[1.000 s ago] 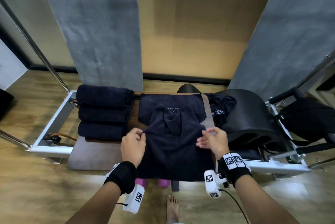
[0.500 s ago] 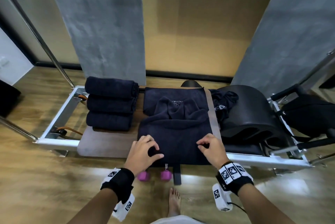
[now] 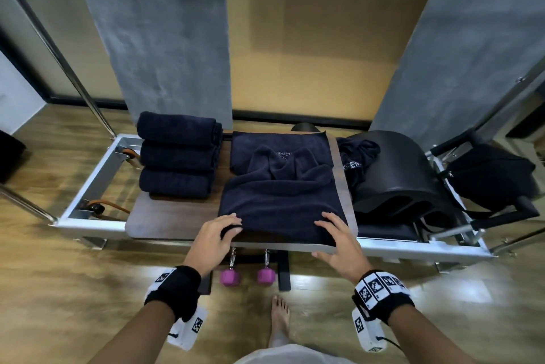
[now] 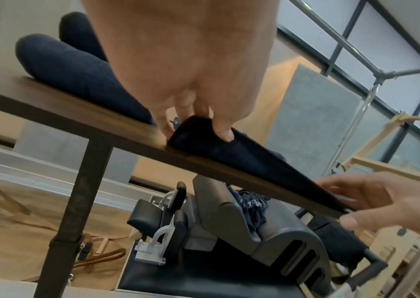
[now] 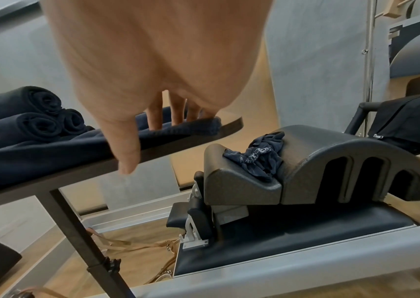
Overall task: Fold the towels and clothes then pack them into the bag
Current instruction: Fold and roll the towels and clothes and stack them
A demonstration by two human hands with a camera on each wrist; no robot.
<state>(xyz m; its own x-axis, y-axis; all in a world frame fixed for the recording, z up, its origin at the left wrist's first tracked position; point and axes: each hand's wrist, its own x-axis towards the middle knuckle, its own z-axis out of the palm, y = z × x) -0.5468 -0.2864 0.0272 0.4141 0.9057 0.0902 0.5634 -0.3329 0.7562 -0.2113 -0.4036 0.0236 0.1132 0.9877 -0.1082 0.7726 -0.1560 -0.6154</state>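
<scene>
A dark navy towel point(image 3: 280, 201) lies spread on the brown board point(image 3: 165, 222), with a smaller navy piece bunched on its far half. My left hand point(image 3: 231, 228) pinches the towel's near left corner point(image 4: 204, 139) between thumb and fingers. My right hand point(image 3: 327, 225) rests straight fingers point(image 5: 176, 115) on the near right corner, its thumb hanging in front of the board's edge. Three rolled navy towels point(image 3: 180, 157) are stacked at the board's left end. A crumpled dark garment point(image 3: 356, 160) lies on the black arc barrel point(image 3: 407, 180). The black bag point(image 3: 489, 175) sits far right.
The board stands across a metal-framed exercise bed point(image 3: 88, 195). Two purple dumbbells point(image 3: 247, 276) hang under the board's front, just ahead of my bare foot point(image 3: 280, 322). Metal poles point(image 3: 73, 68) rise at the left. Wooden floor surrounds the frame.
Both hands have come toward me from the towel's middle to its near edge. The cloth that hung over the board's front now lies on top, ending at that edge.
</scene>
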